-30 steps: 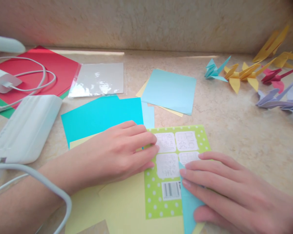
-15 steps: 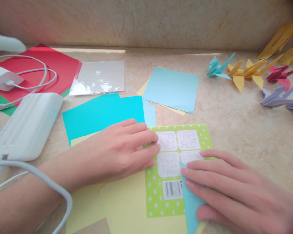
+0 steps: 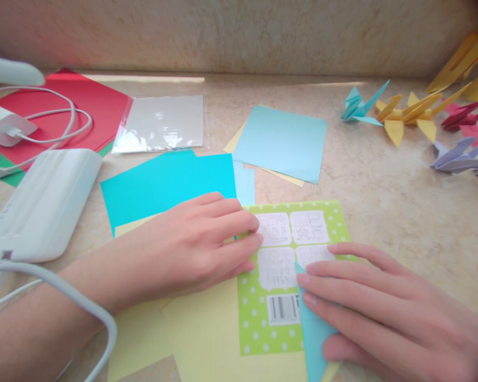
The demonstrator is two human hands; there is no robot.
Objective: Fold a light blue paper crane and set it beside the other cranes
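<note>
My left hand (image 3: 195,239) rests on the left edge of a green card (image 3: 249,337) with white dots, printed diagrams and a barcode. Its fingers are loosely bent, slightly apart; the thumb is hidden. My right hand (image 3: 382,297) lies with fingers stretched out over a folded light-blue paper (image 3: 313,334), which comes to a narrow point on the card. The thumb sits at the folded paper's right edge, and part of the paper is under the hand. Beneath the card and my left hand are pale yellow sheets (image 3: 207,329).
Turquoise paper (image 3: 175,185) and a light-blue stack (image 3: 281,143) lie behind my hands. At the back right are several folded paper cranes (image 3: 360,109). A white power bank (image 3: 43,207), cables, a charger (image 3: 6,124), red paper (image 3: 103,111) and a clear packet (image 3: 163,122) occupy the left.
Both hands keep nearly the same pose on the card and folded paper. The view has shifted very slightly.
</note>
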